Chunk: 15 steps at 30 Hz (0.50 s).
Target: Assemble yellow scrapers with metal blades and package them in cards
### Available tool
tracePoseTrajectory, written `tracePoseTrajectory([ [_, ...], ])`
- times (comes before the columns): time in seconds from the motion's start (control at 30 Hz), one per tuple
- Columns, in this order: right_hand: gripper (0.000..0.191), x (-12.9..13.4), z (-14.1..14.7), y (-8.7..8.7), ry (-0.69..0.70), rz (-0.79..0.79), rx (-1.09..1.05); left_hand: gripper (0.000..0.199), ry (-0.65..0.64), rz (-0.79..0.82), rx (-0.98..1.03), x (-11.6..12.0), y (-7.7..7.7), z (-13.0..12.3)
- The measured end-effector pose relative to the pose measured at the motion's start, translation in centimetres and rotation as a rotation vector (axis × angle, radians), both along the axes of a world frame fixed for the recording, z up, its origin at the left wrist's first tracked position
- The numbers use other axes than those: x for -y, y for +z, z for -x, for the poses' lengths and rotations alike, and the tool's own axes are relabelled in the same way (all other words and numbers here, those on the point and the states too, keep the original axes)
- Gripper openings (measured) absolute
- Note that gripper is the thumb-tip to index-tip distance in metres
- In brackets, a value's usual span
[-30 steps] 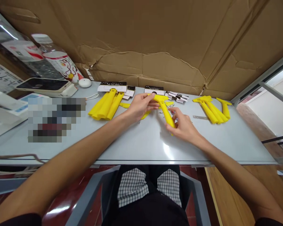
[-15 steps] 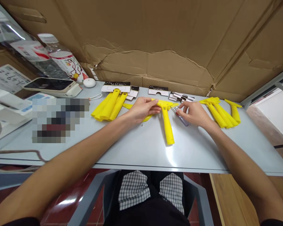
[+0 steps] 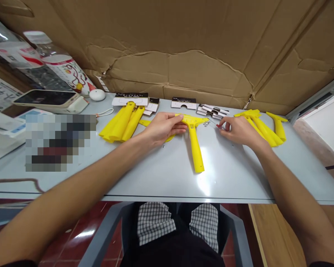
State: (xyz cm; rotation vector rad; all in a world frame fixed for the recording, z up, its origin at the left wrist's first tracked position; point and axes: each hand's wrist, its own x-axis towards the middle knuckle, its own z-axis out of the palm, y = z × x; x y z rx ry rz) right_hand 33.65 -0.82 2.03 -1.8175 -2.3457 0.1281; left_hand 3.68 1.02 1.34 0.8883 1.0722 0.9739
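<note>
My left hand (image 3: 168,128) is closed on one end of the crosspiece of a yellow T-shaped plastic scraper handle (image 3: 196,148), whose grip points toward me over the table. Between the fingers of my right hand (image 3: 236,129) is a screwdriver (image 3: 218,126); its red collar and thin shaft show, while the rest is hidden in the hand. The shaft's tip reaches near the crosspiece's right end, and I cannot tell whether they touch. Several small screws (image 3: 206,124) lie just below that end. Another yellow piece (image 3: 170,138) lies partly hidden under my left hand.
Yellow handles (image 3: 121,122) lie in a bunch at left under a black-and-white card (image 3: 130,99). More yellow handles (image 3: 260,128) are at right. Cards (image 3: 183,103) line the cardboard (image 3: 195,70) at the back. A phone (image 3: 46,100) and a bottle (image 3: 62,66) stand far left.
My right hand has lifted the screwdriver off the table and moved slightly right, its shaft now toward the scraper handle. The left hand keeps its hold. The camera view has shifted a little.
</note>
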Motion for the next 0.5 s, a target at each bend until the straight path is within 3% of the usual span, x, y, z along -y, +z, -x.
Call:
tracePoseTrajectory([
  [0.27, 0.023, -0.5, -0.7, -0.6, -0.018, -0.01, 0.093, 0.023, -0.035, 0.032, 0.004, -0.1, -0.5, -0.1],
  [0.5, 0.023, -0.5, -0.7, -0.7, -0.02, -0.032, 0.081, 0.027, 0.035, -0.016, 0.006, -0.3, 0.6, 0.4],
])
